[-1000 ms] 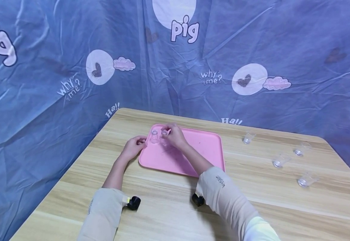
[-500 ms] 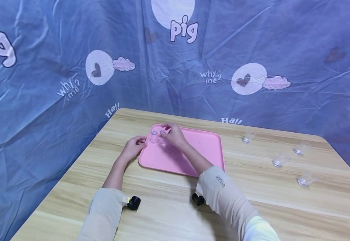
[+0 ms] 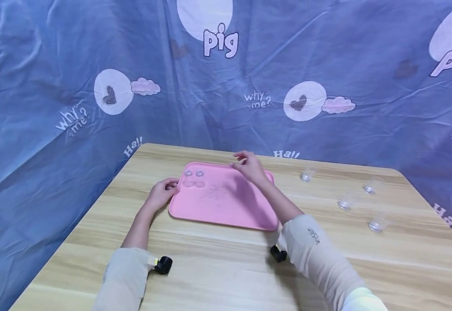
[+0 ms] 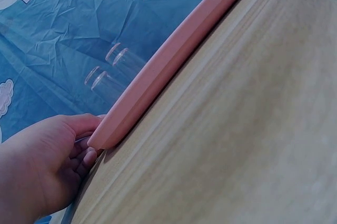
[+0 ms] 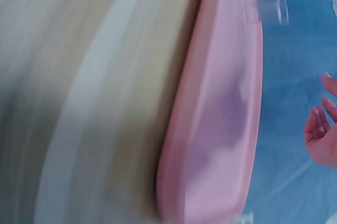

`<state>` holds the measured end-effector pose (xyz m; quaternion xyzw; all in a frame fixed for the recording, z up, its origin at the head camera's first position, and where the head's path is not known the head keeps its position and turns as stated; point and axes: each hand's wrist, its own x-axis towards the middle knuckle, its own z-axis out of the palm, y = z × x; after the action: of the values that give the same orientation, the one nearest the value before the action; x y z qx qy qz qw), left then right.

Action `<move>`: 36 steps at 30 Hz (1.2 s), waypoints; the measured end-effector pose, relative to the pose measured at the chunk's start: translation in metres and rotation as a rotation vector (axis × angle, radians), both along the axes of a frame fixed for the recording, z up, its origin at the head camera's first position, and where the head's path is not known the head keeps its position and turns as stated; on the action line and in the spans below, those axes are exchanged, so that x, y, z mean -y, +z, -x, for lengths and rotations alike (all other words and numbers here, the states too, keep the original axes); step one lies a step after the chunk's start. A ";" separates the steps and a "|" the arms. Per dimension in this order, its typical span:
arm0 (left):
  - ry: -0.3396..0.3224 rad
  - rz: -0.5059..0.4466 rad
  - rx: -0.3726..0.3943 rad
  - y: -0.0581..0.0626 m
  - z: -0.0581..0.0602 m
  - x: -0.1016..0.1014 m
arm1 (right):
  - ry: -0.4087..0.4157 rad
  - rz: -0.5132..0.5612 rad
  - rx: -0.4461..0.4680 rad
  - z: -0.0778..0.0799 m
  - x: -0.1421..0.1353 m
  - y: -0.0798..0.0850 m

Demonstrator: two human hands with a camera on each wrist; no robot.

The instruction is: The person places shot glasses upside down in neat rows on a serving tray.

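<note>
"What could go wrong here?"

"The left hand [image 3: 161,193] pinches the left rim of the pink tray [image 3: 206,211], which rests on the wood-grain worktop [image 3: 218,268]; a tug could topple the two clear cups [image 3: 188,178], seemingly upside down in its far left corner. The right hand [image 3: 251,166], loose-fingered and holding nothing, is raised near the far rim; a low leftward sweep could knock them too."

"And around that?"

"Four more cups [image 3: 377,224] stand right of the tray; beyond hangs a creased blue backdrop [image 3: 226,121]."
</note>
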<state>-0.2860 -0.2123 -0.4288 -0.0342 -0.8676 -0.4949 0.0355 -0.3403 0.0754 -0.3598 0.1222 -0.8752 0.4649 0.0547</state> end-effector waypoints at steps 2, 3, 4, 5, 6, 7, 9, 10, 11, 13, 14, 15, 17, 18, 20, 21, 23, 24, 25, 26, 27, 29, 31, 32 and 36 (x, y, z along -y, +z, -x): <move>0.000 0.001 -0.004 0.000 -0.001 0.001 | -0.024 -0.014 -0.018 0.001 -0.018 0.001; -0.001 0.002 -0.007 0.000 -0.001 0.001 | -0.037 -0.021 -0.027 0.001 -0.028 0.001; -0.001 0.003 -0.008 0.000 -0.001 0.001 | -0.051 -0.029 -0.036 0.002 -0.037 0.002; -0.002 0.006 -0.011 0.000 -0.001 0.000 | -0.066 -0.032 -0.041 0.002 -0.047 0.002; -0.003 0.005 -0.011 0.001 -0.001 -0.001 | -0.077 -0.033 -0.041 0.002 -0.057 0.003; -0.003 0.007 -0.010 0.001 -0.002 0.000 | -0.090 -0.029 -0.041 0.002 -0.065 0.003; -0.003 0.011 -0.008 0.000 -0.001 0.000 | -0.108 -0.015 -0.055 0.001 -0.082 0.002; 0.000 0.013 -0.005 0.000 -0.001 0.000 | -0.117 -0.010 -0.060 0.001 -0.091 0.002; 0.002 0.015 -0.002 0.000 -0.001 0.000 | -0.120 0.012 -0.088 -0.001 -0.099 0.001; 0.006 0.019 0.000 0.000 -0.001 0.000 | -0.146 0.026 -0.112 -0.003 -0.114 0.000; 0.008 0.021 0.001 0.000 -0.001 0.000 | -0.158 0.027 -0.121 -0.005 -0.120 0.000; 0.008 0.023 0.001 0.000 -0.001 -0.001 | -0.177 0.024 -0.123 -0.005 -0.127 0.000; 0.009 0.024 0.001 0.000 -0.001 -0.001 | -0.214 0.008 -0.126 -0.007 -0.138 -0.001; 0.009 0.025 0.000 0.000 -0.001 -0.001 | -0.239 -0.014 -0.102 -0.007 -0.143 -0.001; 0.009 0.026 -0.001 0.000 -0.001 -0.002 | -0.272 -0.031 -0.096 -0.007 -0.154 -0.002; 0.009 0.025 -0.003 0.000 0.000 -0.002 | -0.292 -0.038 -0.094 -0.008 -0.158 -0.002; 0.003 0.021 -0.013 -0.001 0.000 -0.001 | -0.324 -0.039 -0.087 -0.009 -0.166 -0.004; 0.001 0.016 -0.017 -0.001 0.000 -0.001 | -0.339 -0.035 -0.089 -0.010 -0.169 -0.005; 0.000 0.012 -0.021 -0.001 0.000 -0.001 | -0.354 -0.030 -0.085 -0.012 -0.172 -0.006; -0.002 0.009 -0.026 -0.001 0.000 -0.001 | -0.370 -0.028 -0.076 -0.012 -0.175 -0.007; -0.003 0.003 -0.030 -0.001 0.001 -0.001 | -0.383 -0.017 -0.065 -0.013 -0.177 -0.008; -0.001 -0.001 -0.033 -0.002 0.001 -0.001 | -0.411 0.003 -0.038 -0.015 -0.182 -0.012; 0.002 -0.002 -0.030 -0.002 0.002 -0.001 | -0.435 0.021 -0.007 -0.015 -0.186 -0.016; 0.002 -0.001 -0.029 -0.003 0.002 -0.001 | -0.443 0.026 0.008 -0.015 -0.188 -0.018; 0.005 0.007 -0.025 -0.003 0.001 -0.001 | -0.453 0.041 0.063 -0.015 -0.195 -0.025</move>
<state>-0.2874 -0.2112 -0.4318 -0.0382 -0.8689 -0.4913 0.0473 -0.3252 0.2702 -0.3843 -0.0932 -0.8719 0.4620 0.1328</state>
